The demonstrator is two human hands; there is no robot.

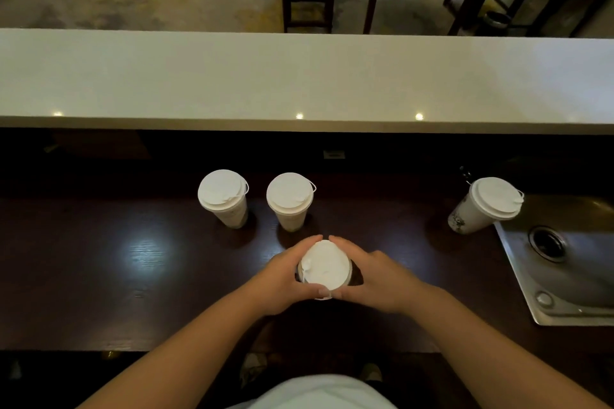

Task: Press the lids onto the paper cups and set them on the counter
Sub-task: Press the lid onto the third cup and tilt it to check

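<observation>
I had both hands wrapped around 1 paper cup standing on the dark bench right in front of me. My left hand cupped its left side and my right hand its right, fingertips nearly meeting at the far rim and thumbs close at the near rim, gripping the white lid. I judged this to be the sealing step. To do it well I would press evenly around the whole rim, not just 1 edge, and keep the cup upright so it did not buckle. 2 lidded cups stood just beyond, and a third waited near the sink, well apart.
</observation>
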